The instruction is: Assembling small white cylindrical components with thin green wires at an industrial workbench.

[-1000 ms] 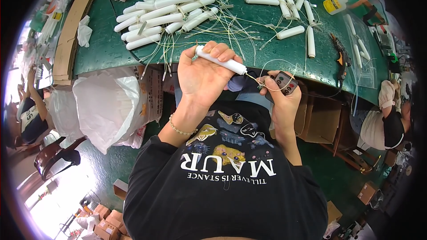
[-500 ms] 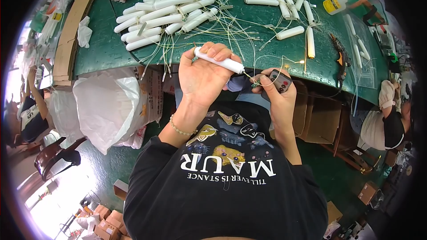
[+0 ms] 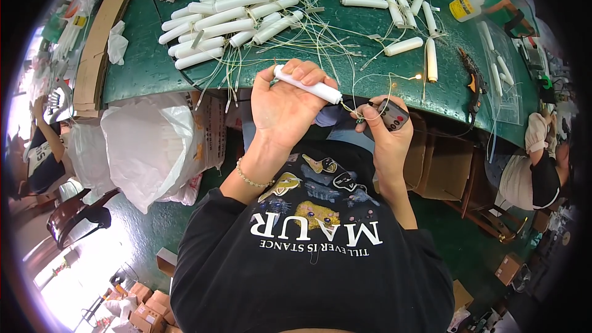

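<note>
My left hand (image 3: pixel 277 111), palm up, has its fingers wrapped round a white candle-shaped tube (image 3: pixel 320 90), held slanting just off the table's near edge. Thin pale wires run from the tube's right end to my right hand (image 3: pixel 385 139). That hand is closed on a small dark remote control (image 3: pixel 394 119) with round buttons. A small green part (image 3: pixel 359 120), its details hard to make out, sits at its fingertips among the wires. A thin wire loops over the table edge to a small lit bulb (image 3: pixel 418 76).
A heap of white tubes (image 3: pixel 228 21) with tangled wires covers the table's left half. More tubes (image 3: pixel 364 1) lie at the back right. A black-and-orange hand tool (image 3: pixel 473 83) and a yellow-labelled bottle (image 3: pixel 465 7) are to the right. Below left hangs a plastic bag (image 3: pixel 148 148).
Both hands have shifted slightly to the right, the tube moving with the left one. The remote control has turned a little in my right hand.
</note>
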The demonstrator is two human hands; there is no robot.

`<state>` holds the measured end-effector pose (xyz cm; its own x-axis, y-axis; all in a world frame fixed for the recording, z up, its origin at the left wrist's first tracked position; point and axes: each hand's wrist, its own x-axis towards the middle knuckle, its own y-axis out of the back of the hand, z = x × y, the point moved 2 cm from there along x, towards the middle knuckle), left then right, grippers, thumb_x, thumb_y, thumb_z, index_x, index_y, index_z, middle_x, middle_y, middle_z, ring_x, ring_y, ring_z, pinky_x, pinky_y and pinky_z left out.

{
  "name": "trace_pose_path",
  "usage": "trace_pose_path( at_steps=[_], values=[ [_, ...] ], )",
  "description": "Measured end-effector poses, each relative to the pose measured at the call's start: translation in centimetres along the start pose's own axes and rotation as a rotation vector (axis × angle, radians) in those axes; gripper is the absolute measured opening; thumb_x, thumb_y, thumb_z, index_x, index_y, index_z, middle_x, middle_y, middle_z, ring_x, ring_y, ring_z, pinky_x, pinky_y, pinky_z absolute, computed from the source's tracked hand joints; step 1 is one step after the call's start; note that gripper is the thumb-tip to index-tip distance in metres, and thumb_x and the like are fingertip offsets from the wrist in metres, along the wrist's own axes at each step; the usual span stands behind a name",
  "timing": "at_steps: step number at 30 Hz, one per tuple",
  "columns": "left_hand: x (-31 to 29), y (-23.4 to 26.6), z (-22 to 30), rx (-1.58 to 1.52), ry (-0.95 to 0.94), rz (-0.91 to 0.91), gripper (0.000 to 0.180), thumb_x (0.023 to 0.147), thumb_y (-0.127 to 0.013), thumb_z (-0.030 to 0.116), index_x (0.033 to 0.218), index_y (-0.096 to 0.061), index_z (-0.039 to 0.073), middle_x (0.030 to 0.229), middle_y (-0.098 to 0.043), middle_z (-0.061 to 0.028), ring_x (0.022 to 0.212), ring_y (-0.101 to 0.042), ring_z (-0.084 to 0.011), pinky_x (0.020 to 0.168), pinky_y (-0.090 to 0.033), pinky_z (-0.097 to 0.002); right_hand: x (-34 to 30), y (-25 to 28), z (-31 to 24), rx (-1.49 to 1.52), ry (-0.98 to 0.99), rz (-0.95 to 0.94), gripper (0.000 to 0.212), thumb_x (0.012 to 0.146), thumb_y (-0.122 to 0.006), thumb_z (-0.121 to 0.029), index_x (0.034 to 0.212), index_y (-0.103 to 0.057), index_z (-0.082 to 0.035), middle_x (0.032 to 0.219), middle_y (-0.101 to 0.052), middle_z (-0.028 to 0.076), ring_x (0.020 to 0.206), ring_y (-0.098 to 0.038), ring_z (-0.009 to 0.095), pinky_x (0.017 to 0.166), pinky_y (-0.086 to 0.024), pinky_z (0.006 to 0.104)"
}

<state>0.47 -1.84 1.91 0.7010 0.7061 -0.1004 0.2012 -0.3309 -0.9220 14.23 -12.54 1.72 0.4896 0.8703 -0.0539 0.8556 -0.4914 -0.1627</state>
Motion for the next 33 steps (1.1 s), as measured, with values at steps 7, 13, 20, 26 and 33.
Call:
trace_pose_path(
  at_steps=[7,13,20,26,33],
  values=[
    [0.2,0.1,-0.1,0.019,0.009,-0.003,0.02,0.082,-0.045,0.026,0.075,-0.04,0.008,0.075,-0.04,-0.0055,0.075,-0.041,-0.0201,0.093,-0.034,-0.0419,0.1,-0.2,-0.4,0.01,-0.01,-0.02,0.019,0.09,-0.063,-0.01,0.102,-0.055,0.003,0.081,-0.066,0.014,0.062,-0.057,0.013,0.061,-0.046,0.0223],
    [0.3,0.0,-0.3,0.04,-0.004,0.015,0.018,0.082,-0.044,0.024,0.075,-0.039,0.008,0.075,-0.039,-0.005,0.075,-0.041,-0.0198,0.092,-0.033,-0.0414,0.3,-0.1,0.0,-0.014,0.014,-0.025,0.015,0.088,-0.063,-0.006,0.099,-0.056,0.002,0.08,-0.066,0.012,0.062,-0.057,0.012,0.059,-0.046,0.0224],
    [0.4,0.0,-0.4,0.052,-0.014,0.036,0.015,0.081,-0.044,0.021,0.074,-0.039,0.009,0.074,-0.038,-0.0047,0.074,-0.04,-0.0197,0.091,-0.032,-0.0403,0.6,-0.1,0.3,-0.006,-0.01,-0.032,0.012,0.088,-0.064,-0.005,0.096,-0.057,0.0,0.078,-0.066,0.01,0.062,-0.057,0.011,0.058,-0.045,0.0218],
    [0.5,-0.1,-0.4,0.052,-0.018,0.05,0.015,0.081,-0.043,0.021,0.074,-0.039,0.009,0.074,-0.038,-0.0049,0.074,-0.04,-0.0198,0.091,-0.032,-0.0398,0.8,-0.1,0.5,-0.007,-0.008,-0.017,0.012,0.087,-0.064,-0.005,0.096,-0.057,0.0,0.078,-0.066,0.01,0.061,-0.056,0.01,0.057,-0.045,0.0215],
    [0.6,0.1,-0.4,0.067,-0.014,0.038,0.015,0.081,-0.043,0.022,0.074,-0.039,0.009,0.074,-0.038,-0.0048,0.074,-0.041,-0.0197,0.091,-0.032,-0.0402,0.9,0.0,0.6,-0.022,-0.026,-0.011,0.012,0.087,-0.065,-0.005,0.095,-0.056,0.0,0.078,-0.066,0.011,0.06,-0.055,0.01,0.058,-0.044,0.0211]
  ],
)
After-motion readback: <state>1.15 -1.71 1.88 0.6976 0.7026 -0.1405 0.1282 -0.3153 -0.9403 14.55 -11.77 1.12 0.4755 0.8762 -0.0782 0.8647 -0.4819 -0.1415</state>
